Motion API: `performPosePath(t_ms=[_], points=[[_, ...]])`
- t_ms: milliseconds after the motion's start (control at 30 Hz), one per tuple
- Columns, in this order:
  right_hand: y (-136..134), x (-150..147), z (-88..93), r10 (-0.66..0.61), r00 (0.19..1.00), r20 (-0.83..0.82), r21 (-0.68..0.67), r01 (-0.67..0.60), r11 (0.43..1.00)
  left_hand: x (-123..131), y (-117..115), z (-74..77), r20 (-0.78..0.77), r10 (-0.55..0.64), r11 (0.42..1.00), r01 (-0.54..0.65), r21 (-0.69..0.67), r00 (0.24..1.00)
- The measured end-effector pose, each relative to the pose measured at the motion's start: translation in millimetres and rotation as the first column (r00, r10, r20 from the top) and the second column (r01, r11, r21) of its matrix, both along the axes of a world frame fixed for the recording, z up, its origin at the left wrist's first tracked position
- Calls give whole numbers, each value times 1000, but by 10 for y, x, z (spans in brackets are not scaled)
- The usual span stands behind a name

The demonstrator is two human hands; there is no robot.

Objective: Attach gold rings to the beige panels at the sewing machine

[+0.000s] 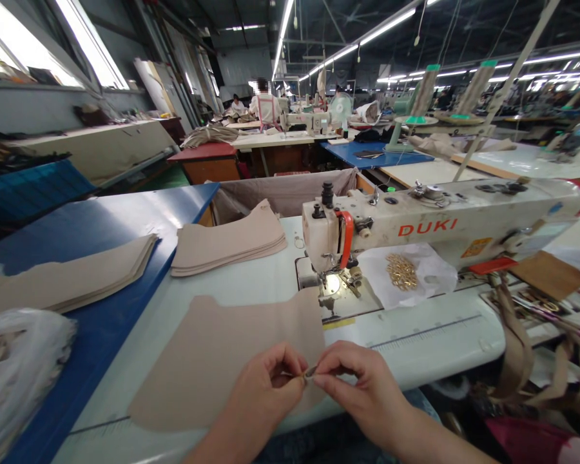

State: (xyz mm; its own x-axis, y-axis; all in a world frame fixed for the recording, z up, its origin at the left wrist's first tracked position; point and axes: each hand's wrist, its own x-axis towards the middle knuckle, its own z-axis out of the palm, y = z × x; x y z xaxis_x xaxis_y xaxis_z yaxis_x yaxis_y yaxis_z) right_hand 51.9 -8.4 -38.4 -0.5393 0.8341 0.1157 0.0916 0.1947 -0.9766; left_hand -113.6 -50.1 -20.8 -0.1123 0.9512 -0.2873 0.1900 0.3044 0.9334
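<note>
My left hand (pixel 273 380) and my right hand (pixel 355 380) meet above the front of the sewing machine table, fingertips pinched together. Between them is a small fabric strip (pixel 310 372), bent into a loop. A gold-coloured bit shows at the left fingertips, perhaps a ring, but it is too small to be sure. Under and beyond the hands, a flat beige fabric panel (pixel 232 341) lies with its right end close to the presser foot. The sewing machine (pixel 381 219) stands behind, its needle area lit. Gold metal rings (pixel 402 271) lie heaped on a white plastic sheet (pixel 439 265) beneath its arm.
A stack of cut beige panels (pixel 229 241) sits at the back left of the machine table. Another stack (pixel 101 274) and a clear plastic bag (pixel 24 367) rest on the blue table (pixel 120 209). Fabric straps (pixel 510 341) hang at the right.
</note>
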Motion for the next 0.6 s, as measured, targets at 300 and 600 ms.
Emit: performPosePath(t_ms=[300,600], points=[[-69,-72,-124,-179,976,-124,-31,176,984,73,1,-31,154,125,987,-139,83,980],[-27,-58,-122,-175,980,-92,-94,166,982,110,-45,-47,40,146,975,-151,160,988]])
